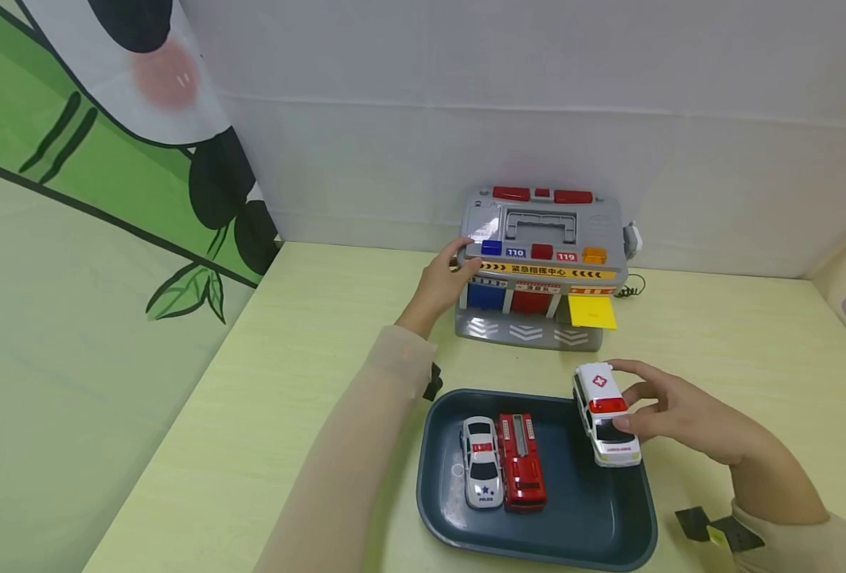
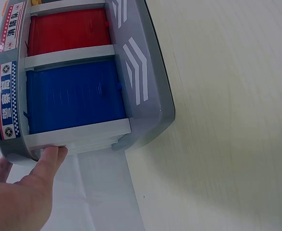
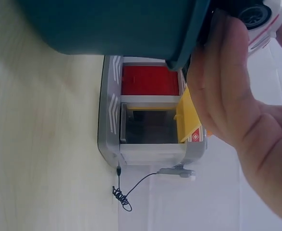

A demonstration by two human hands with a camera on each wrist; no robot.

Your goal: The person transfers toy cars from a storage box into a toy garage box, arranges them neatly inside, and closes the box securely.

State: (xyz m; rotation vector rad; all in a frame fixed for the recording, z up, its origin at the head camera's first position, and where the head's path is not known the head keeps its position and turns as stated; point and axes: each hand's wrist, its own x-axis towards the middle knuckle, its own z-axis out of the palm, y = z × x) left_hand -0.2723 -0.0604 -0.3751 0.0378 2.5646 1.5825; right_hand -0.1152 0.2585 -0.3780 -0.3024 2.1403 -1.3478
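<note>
My right hand (image 1: 673, 402) grips a white toy ambulance (image 1: 601, 392) with a red light bar, over the right back corner of a dark blue-green tray (image 1: 573, 537). In the tray, a white toy police car (image 1: 482, 465) and a red toy fire truck (image 1: 523, 469) lie side by side. Behind it stands a grey toy emergency station (image 1: 490, 215), its upper left edge held by my left hand (image 1: 442, 286). Its blue door (image 2: 76, 96) and red door (image 2: 68, 31) are down. The yellow door (image 3: 187, 117) is swung up, showing the dark bay inside.
A coiled black cord (image 3: 123, 196) joins the station's side to a small grey piece (image 3: 177, 172). White cloth (image 1: 365, 167) hangs behind the pale table (image 1: 251, 430). A panda and bamboo print (image 1: 157, 79) covers the left side.
</note>
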